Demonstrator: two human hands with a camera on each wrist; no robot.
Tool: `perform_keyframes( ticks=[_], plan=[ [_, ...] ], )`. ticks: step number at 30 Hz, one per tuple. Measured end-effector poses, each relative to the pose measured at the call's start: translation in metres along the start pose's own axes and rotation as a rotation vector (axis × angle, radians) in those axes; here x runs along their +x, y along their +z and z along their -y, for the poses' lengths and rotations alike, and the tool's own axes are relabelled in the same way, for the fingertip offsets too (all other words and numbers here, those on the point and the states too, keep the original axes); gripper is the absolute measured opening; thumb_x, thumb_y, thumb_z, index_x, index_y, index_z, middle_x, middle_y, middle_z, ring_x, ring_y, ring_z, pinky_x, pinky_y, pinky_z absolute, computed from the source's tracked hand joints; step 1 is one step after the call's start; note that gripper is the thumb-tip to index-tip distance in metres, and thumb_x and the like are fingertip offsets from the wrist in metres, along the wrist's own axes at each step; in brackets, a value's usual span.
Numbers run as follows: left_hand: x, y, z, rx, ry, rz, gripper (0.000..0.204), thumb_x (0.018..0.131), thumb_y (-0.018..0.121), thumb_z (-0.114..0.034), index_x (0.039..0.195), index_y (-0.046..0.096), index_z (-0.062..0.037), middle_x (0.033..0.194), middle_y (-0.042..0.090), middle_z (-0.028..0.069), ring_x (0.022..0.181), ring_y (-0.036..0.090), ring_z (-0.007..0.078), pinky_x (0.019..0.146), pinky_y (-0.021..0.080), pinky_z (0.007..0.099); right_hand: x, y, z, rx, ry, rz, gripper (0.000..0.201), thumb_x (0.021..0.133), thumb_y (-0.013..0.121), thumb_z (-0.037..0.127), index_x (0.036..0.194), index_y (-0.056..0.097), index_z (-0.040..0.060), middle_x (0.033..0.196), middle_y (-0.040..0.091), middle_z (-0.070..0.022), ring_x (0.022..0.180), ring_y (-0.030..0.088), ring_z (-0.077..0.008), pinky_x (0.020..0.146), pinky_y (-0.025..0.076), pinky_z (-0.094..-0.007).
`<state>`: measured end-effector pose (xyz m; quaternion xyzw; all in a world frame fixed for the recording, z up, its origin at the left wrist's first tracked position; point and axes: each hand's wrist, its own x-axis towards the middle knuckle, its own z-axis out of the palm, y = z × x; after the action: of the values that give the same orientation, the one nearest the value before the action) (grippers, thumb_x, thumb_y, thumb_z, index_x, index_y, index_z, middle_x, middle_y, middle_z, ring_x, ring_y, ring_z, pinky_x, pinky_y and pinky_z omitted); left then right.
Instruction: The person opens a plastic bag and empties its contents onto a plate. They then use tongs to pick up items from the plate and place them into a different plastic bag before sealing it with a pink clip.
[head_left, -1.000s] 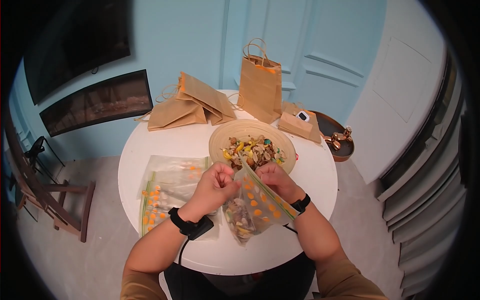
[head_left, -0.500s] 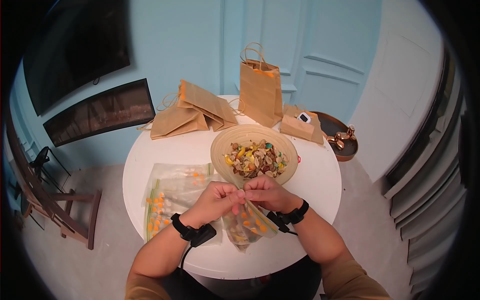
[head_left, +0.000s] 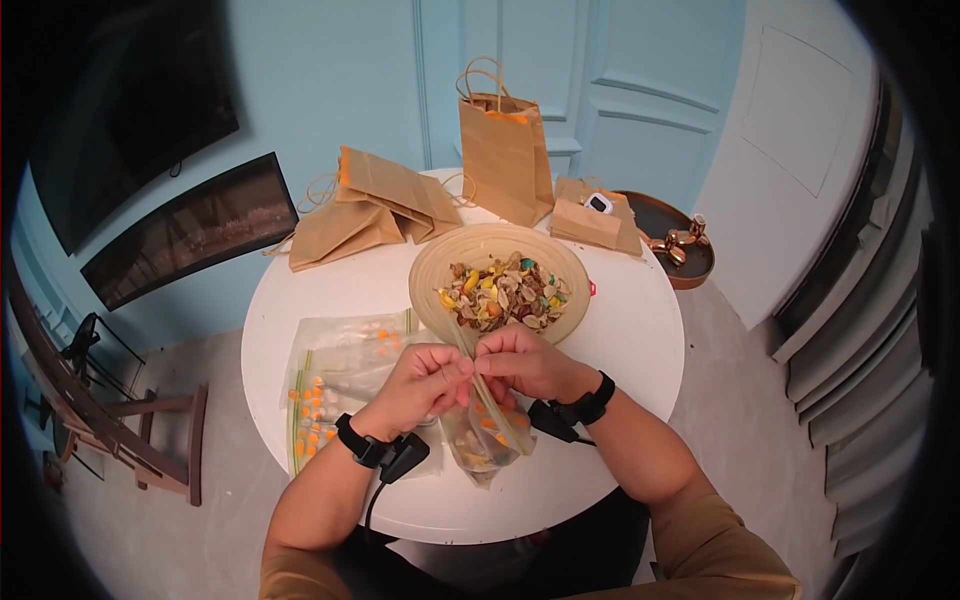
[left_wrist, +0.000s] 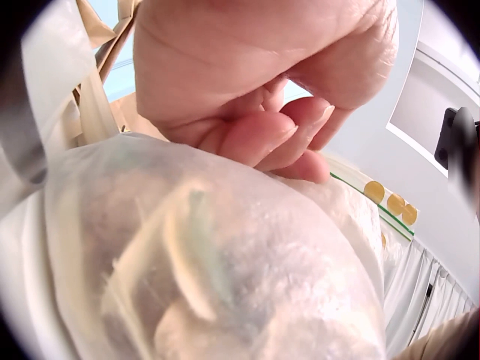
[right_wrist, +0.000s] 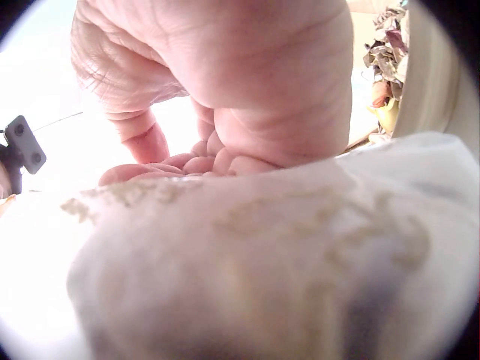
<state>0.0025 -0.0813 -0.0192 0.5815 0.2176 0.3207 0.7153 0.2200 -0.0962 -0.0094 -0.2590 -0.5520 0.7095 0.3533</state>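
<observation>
Both hands pinch the top edge of a clear zip bag [head_left: 480, 450] with orange dots, at the table's near side. My left hand [head_left: 418, 385] and right hand [head_left: 532, 365] meet there, thumbs and fingertips close together along the seal strip. Dried petals and pieces like potpourri show through the plastic. In the left wrist view the filled bag [left_wrist: 217, 255] bulges below the curled fingers [left_wrist: 259, 139]. The right wrist view shows the bag [right_wrist: 247, 262] blurred under the right hand. Just beyond the hands stands a round bowl [head_left: 430, 265] of potpourri [head_left: 505, 295].
More dotted zip bags [head_left: 335, 375] lie flat on the white round table [head_left: 625, 400], at left. Brown paper bags [head_left: 395, 190] lean at the back left. A taller one [head_left: 502, 160] stands upright; a folded one [head_left: 590, 228] carries a small white device [head_left: 599, 204].
The hands came together along the bag's top edge, and its mouth, spread wider a second ago, is now drawn narrow. The bag has turned more edge-on to the head camera.
</observation>
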Motion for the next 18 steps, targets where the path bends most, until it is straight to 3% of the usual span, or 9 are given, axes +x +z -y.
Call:
perform_keyframes(
  ticks=[2, 8, 12, 14, 18],
  plan=[
    [0.000, 0.001, 0.000, -0.004, -0.005, 0.012, 0.023, 0.102, 0.058, -0.020, 0.087, 0.064, -0.0038, 0.069, 0.063, 0.0039, 0.047, 0.042, 0.0039, 0.044, 0.030, 0.0184, 0.000, 0.002, 0.000, 0.032, -0.001, -0.017, 0.028, 0.097, 0.064, 0.024, 0.080, 0.065, 0.0026, 0.062, 0.062, -0.0034, 0.048, 0.057, -0.0074, 0.045, 0.045, -0.0202],
    [-0.001, 0.003, -0.002, 0.048, -0.016, 0.039, 0.022, 0.101, 0.058, -0.018, 0.084, 0.061, -0.0045, 0.066, 0.058, 0.0002, 0.050, 0.042, 0.0041, 0.047, 0.031, 0.0194, -0.002, 0.000, 0.004, -0.305, 0.028, 0.025, 0.027, 0.096, 0.065, 0.023, 0.081, 0.064, 0.0014, 0.062, 0.061, -0.0022, 0.048, 0.056, -0.0073, 0.045, 0.043, -0.0208],
    [-0.001, 0.005, -0.004, 0.100, -0.018, 0.012, 0.022, 0.101, 0.055, -0.015, 0.083, 0.060, -0.0040, 0.061, 0.053, -0.0009, 0.050, 0.043, 0.0052, 0.049, 0.032, 0.0207, -0.004, 0.002, 0.004, -0.222, 0.047, -0.011, 0.026, 0.093, 0.067, 0.021, 0.076, 0.064, 0.0015, 0.060, 0.060, -0.0016, 0.046, 0.053, -0.0066, 0.044, 0.040, -0.0207],
    [-0.001, 0.005, -0.003, 0.095, 0.001, -0.011, 0.020, 0.097, 0.053, -0.010, 0.079, 0.058, -0.0039, 0.059, 0.051, -0.0008, 0.048, 0.042, 0.0058, 0.048, 0.032, 0.0211, -0.001, 0.002, 0.002, -0.176, 0.030, -0.019, 0.028, 0.092, 0.066, 0.019, 0.069, 0.060, 0.0038, 0.058, 0.058, -0.0015, 0.044, 0.051, -0.0058, 0.042, 0.038, -0.0211],
    [-0.005, 0.003, -0.012, -0.016, 0.004, -0.118, 0.019, 0.088, 0.050, -0.002, 0.069, 0.053, -0.0042, 0.054, 0.046, -0.0007, 0.044, 0.038, 0.0068, 0.045, 0.032, 0.0226, -0.005, -0.012, -0.001, 0.015, -0.056, -0.147, 0.017, 0.085, 0.063, 0.012, 0.071, 0.060, 0.0026, 0.059, 0.058, -0.0022, 0.045, 0.051, -0.0078, 0.043, 0.040, -0.0221]
  ],
)
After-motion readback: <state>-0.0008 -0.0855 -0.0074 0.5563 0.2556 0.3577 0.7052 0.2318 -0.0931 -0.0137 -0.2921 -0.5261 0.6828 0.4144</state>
